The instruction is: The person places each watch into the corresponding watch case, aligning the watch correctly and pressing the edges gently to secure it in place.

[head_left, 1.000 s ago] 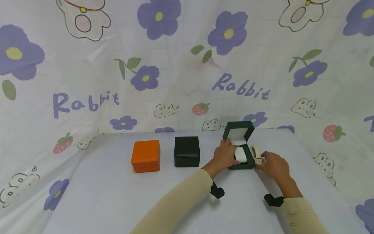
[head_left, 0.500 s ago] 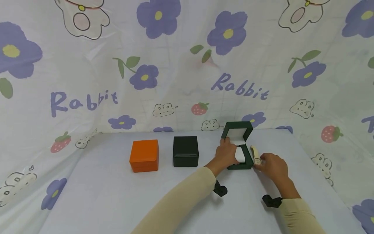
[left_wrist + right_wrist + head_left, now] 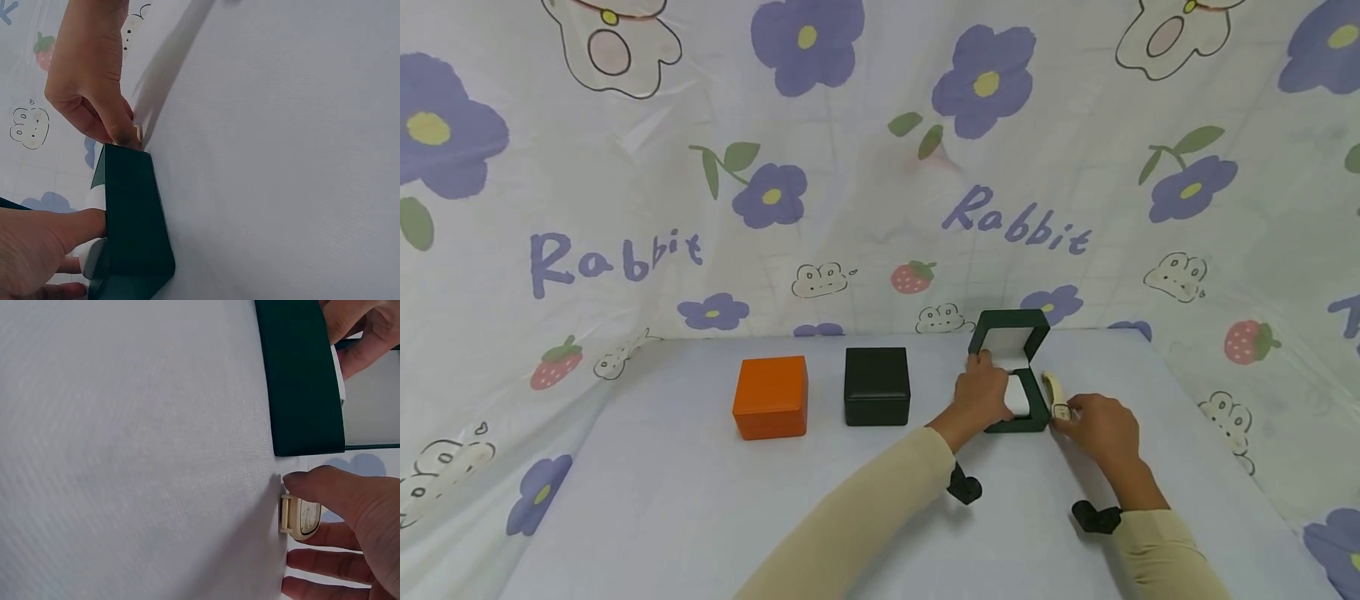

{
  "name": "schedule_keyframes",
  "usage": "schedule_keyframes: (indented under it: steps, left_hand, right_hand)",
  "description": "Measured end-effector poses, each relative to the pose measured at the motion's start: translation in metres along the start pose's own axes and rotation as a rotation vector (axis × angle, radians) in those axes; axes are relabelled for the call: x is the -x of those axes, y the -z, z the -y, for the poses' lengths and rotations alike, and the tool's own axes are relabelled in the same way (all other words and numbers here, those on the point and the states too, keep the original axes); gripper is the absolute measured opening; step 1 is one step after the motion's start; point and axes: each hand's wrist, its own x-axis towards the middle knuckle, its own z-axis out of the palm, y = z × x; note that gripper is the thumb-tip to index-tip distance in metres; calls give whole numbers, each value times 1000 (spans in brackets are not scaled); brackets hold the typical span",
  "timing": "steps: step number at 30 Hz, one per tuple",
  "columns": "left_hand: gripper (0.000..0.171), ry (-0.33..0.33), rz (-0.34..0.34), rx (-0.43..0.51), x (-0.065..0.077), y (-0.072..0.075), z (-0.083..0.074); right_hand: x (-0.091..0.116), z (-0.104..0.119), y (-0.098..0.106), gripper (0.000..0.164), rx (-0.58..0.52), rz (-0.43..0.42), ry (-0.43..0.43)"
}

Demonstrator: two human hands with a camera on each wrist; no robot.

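Note:
A green watch box (image 3: 1037, 404) stands with its lid raised, a white cushion (image 3: 1017, 396) in its base. The left hand (image 3: 981, 392) reaches into the box from the left. Its thumb and fingers grip the cushion (image 3: 94, 257), as the left wrist view shows; part of it is hidden behind the hand. Just right of the box, the right hand (image 3: 1103, 425) pinches a cream-strapped wristwatch (image 3: 1060, 411) between thumb and fingers. In the right wrist view, the watch (image 3: 307, 517) stays close to the table, beside the box's corner.
A black box (image 3: 877, 387) and an orange box (image 3: 771, 398), both with lids down, stand to the left on the white table (image 3: 700, 508). Behind the table hangs a patterned curtain (image 3: 865, 183).
Both hands stay nearly in place, at the green box and the watch. The left hand has shifted very slightly over the cushion; the box remains in place with its lid up.

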Motion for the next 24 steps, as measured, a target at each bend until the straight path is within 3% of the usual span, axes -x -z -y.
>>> schedule_keyframes:
  steps: [7,15,24]
  left_hand:
    - [58,-19,-35,-29,6,-2,1]
    - [62,-56,-114,-148,12,-3,2]
    - [62,-152,-212,-181,18,-1,3]
  right_hand:
    - [2,-1,6,50,-27,21,-21]
    - [2,-5,2,51,-51,43,-42]
    - [0,-8,3,53,-47,51,-40]
